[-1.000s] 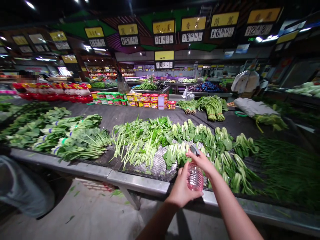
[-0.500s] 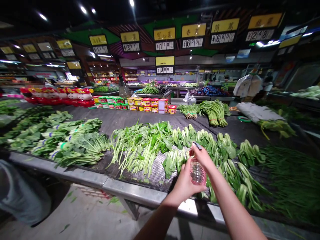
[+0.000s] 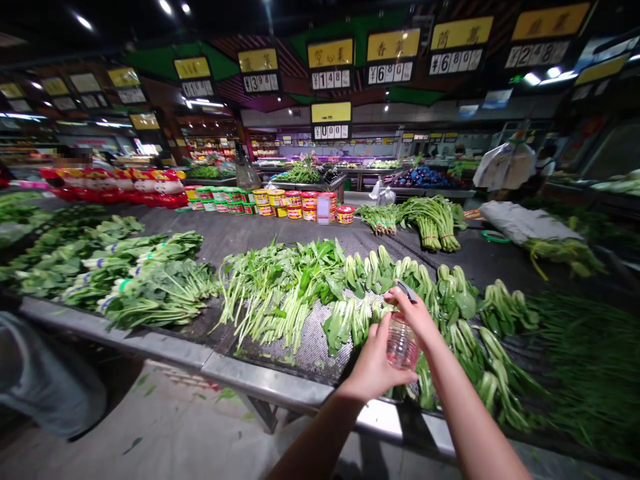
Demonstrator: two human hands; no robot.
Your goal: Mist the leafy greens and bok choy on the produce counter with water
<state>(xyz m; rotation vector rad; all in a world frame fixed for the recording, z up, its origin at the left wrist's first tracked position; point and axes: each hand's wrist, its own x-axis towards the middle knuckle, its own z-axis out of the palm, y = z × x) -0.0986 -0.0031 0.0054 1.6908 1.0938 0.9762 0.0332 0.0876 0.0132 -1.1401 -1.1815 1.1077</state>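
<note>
In the head view I hold a clear pinkish spray bottle point(image 3: 401, 347) with a ribbed body and a dark grey top. My left hand point(image 3: 375, 363) is wrapped round the lower body, thumb and fingers on either side. From above, my right hand point(image 3: 417, 317) grips the neck and head, its fingers partly hiding them. Bunches of bok choy point(image 3: 457, 293) lie under and around the bottle on the black mesh of the stand. Left of them spreads a heap of water spinach point(image 3: 295, 280).
A metal rail point(image 3: 225, 373) edges the stand in front of me. Stacked tubs point(image 3: 295, 203) and bundled greens point(image 3: 430, 220) stand farther back. Price signs point(image 3: 330, 63) hang overhead. At the lower left shows a person's grey trouser leg point(image 3: 50, 373).
The spray bottle and both hands sit slightly farther right in the view, still gripped the same way. The camera has shifted a little. The vegetables lie as before.
</note>
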